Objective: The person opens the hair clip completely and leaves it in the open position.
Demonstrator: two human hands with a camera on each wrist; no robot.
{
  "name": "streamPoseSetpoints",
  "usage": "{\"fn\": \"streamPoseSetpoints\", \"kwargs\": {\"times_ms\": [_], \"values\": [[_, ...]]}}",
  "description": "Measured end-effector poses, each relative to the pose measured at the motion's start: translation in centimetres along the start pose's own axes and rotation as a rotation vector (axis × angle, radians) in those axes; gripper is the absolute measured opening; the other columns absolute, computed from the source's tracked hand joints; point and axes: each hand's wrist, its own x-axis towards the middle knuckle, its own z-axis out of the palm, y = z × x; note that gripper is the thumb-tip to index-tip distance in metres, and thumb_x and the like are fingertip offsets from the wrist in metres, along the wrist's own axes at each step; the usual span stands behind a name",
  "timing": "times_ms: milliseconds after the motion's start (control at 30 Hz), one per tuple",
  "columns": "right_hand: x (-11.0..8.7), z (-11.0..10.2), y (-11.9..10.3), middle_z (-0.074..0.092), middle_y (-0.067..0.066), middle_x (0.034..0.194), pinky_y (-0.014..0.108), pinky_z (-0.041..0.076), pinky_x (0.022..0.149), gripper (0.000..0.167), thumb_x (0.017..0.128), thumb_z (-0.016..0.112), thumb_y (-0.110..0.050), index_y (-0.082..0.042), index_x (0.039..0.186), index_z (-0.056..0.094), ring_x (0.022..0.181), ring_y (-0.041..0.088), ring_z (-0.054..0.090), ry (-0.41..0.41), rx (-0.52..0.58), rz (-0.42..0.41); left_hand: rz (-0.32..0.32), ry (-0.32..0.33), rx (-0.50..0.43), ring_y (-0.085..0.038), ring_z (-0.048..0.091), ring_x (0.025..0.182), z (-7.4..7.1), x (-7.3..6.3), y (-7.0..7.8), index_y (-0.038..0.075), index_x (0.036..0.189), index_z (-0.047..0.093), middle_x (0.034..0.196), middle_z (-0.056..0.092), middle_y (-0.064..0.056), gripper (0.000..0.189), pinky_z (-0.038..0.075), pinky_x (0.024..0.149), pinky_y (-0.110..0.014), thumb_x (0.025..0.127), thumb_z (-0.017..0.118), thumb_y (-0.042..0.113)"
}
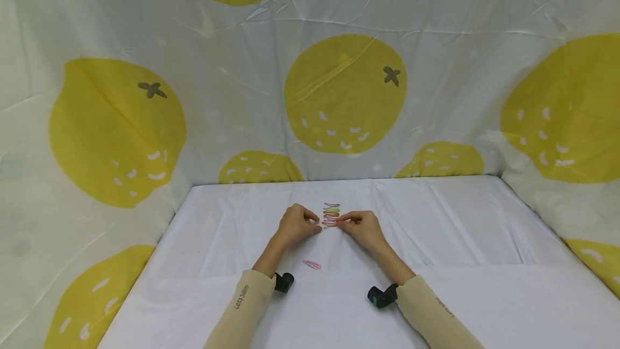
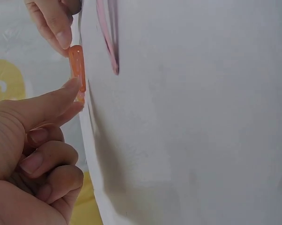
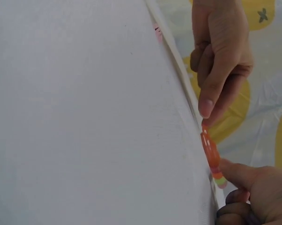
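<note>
Several coloured snap hair clips (image 1: 331, 211) lie in a row, one in front of another, on the white cloth. At the near end is an orange hair clip (image 2: 77, 65), lying crosswise between the two hands. My left hand (image 1: 296, 225) has its thumb and forefinger at one end of this clip, its other fingers curled in. From the opposite side my right hand (image 1: 364, 227) pinches the other end, thumb in front. Green and pink ends of further clips peek out beyond the orange one in the right wrist view. A separate pink hair clip (image 1: 312, 264) lies nearer the body.
White cloth (image 1: 436, 295) covers the table. Hangings printed with lemons (image 1: 346, 93) rise at the back and both sides. A black wrist camera (image 1: 382, 296) sits at the right sleeve, another camera (image 1: 284, 283) at the left.
</note>
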Motion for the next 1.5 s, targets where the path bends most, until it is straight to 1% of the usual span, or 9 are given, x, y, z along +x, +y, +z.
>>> {"fn": "streamPoseSetpoints", "kwargs": {"times_ms": [133,267,433,633,800,1000,1233,1400,1500], "values": [[-0.3,-0.5,-0.3,0.047,-0.006,0.064,0.021,0.031,0.053,0.011,0.089,0.083,-0.017,-0.009,0.096,0.084,0.061,0.009,0.041,-0.012,0.043,0.054,-0.027,-0.034,-0.054,-0.01,0.046,0.06,-0.6,-0.5,-0.2,0.005,0.092,0.084,0.06,0.055,0.002,0.016,0.036,0.056,-0.022,0.079,0.089,0.012],[-1.1,-1.0,-0.9,0.052,-0.006,0.068,0.022,0.033,0.058,0.016,0.089,0.082,-0.022,-0.011,0.101,0.084,0.069,0.011,0.044,-0.049,0.071,0.108,-0.049,-0.136,-0.091,-0.009,0.043,0.059,-1.6,-1.6,-0.3,0.007,0.091,0.084,0.058,0.052,0.004,0.016,0.034,0.056,-0.022,0.078,0.091,0.013],[-2.9,-1.5,-1.4,0.057,-0.007,0.072,0.024,0.035,0.067,0.018,0.088,0.083,-0.024,-0.014,0.104,0.083,0.078,0.012,0.046,-0.134,0.072,0.156,-0.013,-0.302,-0.112,-0.007,0.041,0.058,-2.8,-3.3,-0.6,0.008,0.091,0.084,0.056,0.051,0.005,0.018,0.032,0.055,-0.021,0.075,0.092,0.01],[-4.9,-1.6,-1.7,0.05,-0.005,0.066,0.023,0.032,0.059,0.024,0.089,0.082,-0.026,-0.012,0.108,0.082,0.067,0.012,0.041,-0.246,0.093,0.159,0.076,-0.423,-0.075,-0.008,0.04,0.061,-3.2,-4.6,-1.5,0.011,0.087,0.085,0.059,0.052,0.007,0.018,0.031,0.056,-0.021,0.072,0.093,0.007],[-5.8,-1.5,-1.5,0.063,-0.003,0.072,0.022,0.033,0.057,0.023,0.091,0.08,-0.023,-0.008,0.109,0.08,0.065,0.009,0.042,-0.272,0.109,0.153,0.099,-0.435,-0.083,-0.008,0.036,0.059,-3.0,-4.8,-1.7,0.01,0.086,0.084,0.057,0.043,0.007,0.02,0.029,0.054,-0.021,0.071,0.091,-0.001],[-6.0,-1.6,-1.2,0.077,0.009,0.093,0.02,0.039,0.061,0.021,0.092,0.078,-0.02,-0.005,0.107,0.08,0.069,0.007,0.047,-0.288,0.091,0.075,0.081,-0.433,-0.144,-0.006,0.039,0.055,-3.0,-4.7,-1.7,0.001,0.081,0.081,0.054,0.049,0.006,0.013,0.031,0.053,-0.021,0.072,0.088,-0.005],[-6.2,-0.9,-1.4,0.056,-0.004,0.068,0.017,0.042,0.059,0.016,0.09,0.078,-0.013,-0.003,0.103,0.08,0.062,0.002,0.049,-0.363,0.049,-0.048,0.11,-0.396,-0.137,-0.004,0.046,0.06,-2.5,-4.6,-1.7,0.001,0.081,0.081,0.065,0.068,0.002,0.007,0.038,0.056,-0.018,0.076,0.086,-0.002],[-6.5,-0.2,-1.8,0.049,-0.006,0.065,0.017,0.039,0.058,0.011,0.089,0.079,-0.013,-0.006,0.096,0.081,0.06,0.0,0.046,-0.385,-0.014,-0.117,0.125,-0.386,-0.193,-0.004,0.045,0.058,-1.6,-4.7,-1.4,-0.001,0.081,0.08,0.067,0.07,-0.003,0.006,0.036,0.055,-0.018,0.08,0.086,0.001],[-6.7,0.0,-2.0,0.052,-0.008,0.065,0.017,0.038,0.057,0.007,0.09,0.079,-0.014,-0.007,0.09,0.081,0.059,-0.001,0.044,-0.378,-0.046,-0.137,0.124,-0.385,-0.209,-0.004,0.045,0.057,-1.3,-4.8,-1.2,0.0,0.081,0.08,0.064,0.067,0.001,0.006,0.036,0.054,-0.019,0.081,0.085,0.002]]}}
